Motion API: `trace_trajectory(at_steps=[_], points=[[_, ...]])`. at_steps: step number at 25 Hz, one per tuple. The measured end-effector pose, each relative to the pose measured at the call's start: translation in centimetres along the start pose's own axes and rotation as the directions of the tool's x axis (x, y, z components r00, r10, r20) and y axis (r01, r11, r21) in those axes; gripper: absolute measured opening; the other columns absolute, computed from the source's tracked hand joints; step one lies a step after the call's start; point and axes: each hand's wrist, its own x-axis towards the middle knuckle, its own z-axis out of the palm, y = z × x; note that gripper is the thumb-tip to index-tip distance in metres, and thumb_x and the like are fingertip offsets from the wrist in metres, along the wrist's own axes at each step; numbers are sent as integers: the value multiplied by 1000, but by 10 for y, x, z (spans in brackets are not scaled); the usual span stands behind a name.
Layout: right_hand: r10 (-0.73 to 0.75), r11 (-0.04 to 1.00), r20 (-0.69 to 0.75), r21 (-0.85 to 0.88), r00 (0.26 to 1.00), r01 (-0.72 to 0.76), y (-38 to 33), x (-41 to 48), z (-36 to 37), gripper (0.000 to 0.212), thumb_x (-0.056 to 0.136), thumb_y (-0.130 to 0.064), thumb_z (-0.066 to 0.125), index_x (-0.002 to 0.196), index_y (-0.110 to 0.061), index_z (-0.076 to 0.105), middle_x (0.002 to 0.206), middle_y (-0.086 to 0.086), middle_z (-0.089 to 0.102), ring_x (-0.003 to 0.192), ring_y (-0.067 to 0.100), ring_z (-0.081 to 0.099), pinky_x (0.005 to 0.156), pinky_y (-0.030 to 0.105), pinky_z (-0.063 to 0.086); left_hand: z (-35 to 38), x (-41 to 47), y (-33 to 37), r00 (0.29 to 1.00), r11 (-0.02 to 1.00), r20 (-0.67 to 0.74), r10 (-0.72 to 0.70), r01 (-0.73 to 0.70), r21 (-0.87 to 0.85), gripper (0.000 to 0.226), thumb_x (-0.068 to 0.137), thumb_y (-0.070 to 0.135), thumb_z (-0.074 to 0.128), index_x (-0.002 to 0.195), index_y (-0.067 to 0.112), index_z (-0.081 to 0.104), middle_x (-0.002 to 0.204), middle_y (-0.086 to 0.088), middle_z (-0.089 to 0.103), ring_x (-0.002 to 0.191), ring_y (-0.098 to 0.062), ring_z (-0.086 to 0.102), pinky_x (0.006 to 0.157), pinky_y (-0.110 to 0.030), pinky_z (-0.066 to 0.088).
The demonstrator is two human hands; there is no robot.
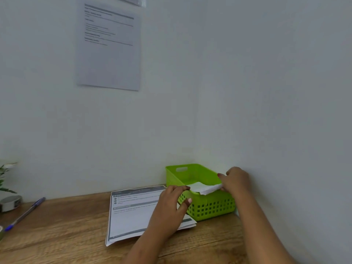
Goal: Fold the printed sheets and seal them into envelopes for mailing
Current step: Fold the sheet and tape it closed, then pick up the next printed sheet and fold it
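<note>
Fig. Head view, bench-top mailing set-up. A bright-green perforated plastic basket (213, 206) stands on the wooden bench (66, 225), at the back, near the corner where two faces of the pale wall (266, 73) meet. Left hand (171, 202): fingers hooked over the basket's near-left rim, thumb against the perforated side, i.e. gripping the basket. Right hand (236, 180): reaches over the basket's right rim, fingers closed in a pinch on a white paper bundle (204, 189). The bundle lies partly inside the basket, w/ one corner over the near rim. Can't tell whether it is envelopes or folded sheets.

Stack of printed white sheets (133, 212): flat on the bench, just left of the basket and partly under its near-left corner. Grey header bars and lines of text face up, the text too blurred to read. The left forearm crosses the stack's right part.

Far left of the bench: a blue ballpoint pen (24, 214) lies diagonally, cap end toward the near edge. Behind it are a round grey-white container (11, 202) and a green leafy plant (5, 178), both cut by the frame edge. Above, a printed white notice (108, 46) hangs on the wall, its text illegible.
</note>
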Motion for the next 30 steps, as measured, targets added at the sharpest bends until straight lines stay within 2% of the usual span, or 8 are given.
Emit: trace_trajectory(at_steps=[2,5,10,13,15,18,23,30], points=[[-23,999,-70,-27,997,21,-4,-7,1,36,89,-32,60,102,2,64,107,21,64,99,33,63,79,31,46,-4,-1,-1,1000,1000,-2,0,0,14,29,93,37,52,121,32,56,116,15,48,108,-6,44,95,-23,39],[-58,993,-57,-104,997,52,-12,-16,-3,39,93,-34,54,111,0,61,121,19,54,110,34,56,89,33,43,-18,2,-4,999,999,-6,-44,44,-30,14,90,28,61,104,30,63,109,13,53,99,-3,49,86,-10,38],[-86,888,-22,-456,996,67,-49,-46,-2,40,96,-36,42,130,-17,51,146,3,27,139,37,19,103,46,33,-78,3,-38,914,902,-63,-402,384,-197,8,88,16,65,87,22,69,94,3,68,85,-12,59,67,-9,40],[-353,861,83,-361,932,359,-91,-67,33,38,93,-36,47,126,-18,55,141,5,35,134,33,28,100,44,39,-107,-14,-78,836,841,-124,-535,512,-173,10,88,11,64,90,20,67,98,-4,68,100,-24,60,82,-28,46],[-421,847,327,-193,846,495,-112,-84,71,42,90,-41,52,124,-16,58,134,8,44,128,33,39,100,41,43,-115,-24,-99,786,802,-161,-597,590,-96,17,86,8,65,103,13,66,109,-10,66,109,-28,58,92,-33,44],[-353,823,571,-188,741,536,-114,-102,113,59,87,-51,55,134,-17,51,142,11,41,131,33,40,106,40,39,-110,-31,-110,776,781,-155,-612,624,38,37,88,21,64,124,17,56,127,-5,60,118,-25,54,97,-30,40],[-132,820,694,-325,708,471,-83,-102,133,94,71,-80,46,149,-33,21,158,7,15,143,35,19,116,49,21,-103,-29,-112,761,686,-9,-649,591,424,72,80,67,45,143,38,26,150,9,36,137,-25,31,111,-44,24],[-18,848,757,-335,654,410,-84,-102,131,124,50,-93,50,151,-36,5,161,8,-2,148,31,7,119,51,9,-107,-34,-101,796,721,19,-606,539,435,75,84,57,55,147,39,18,152,9,33,140,-21,27,111,-42,22]])
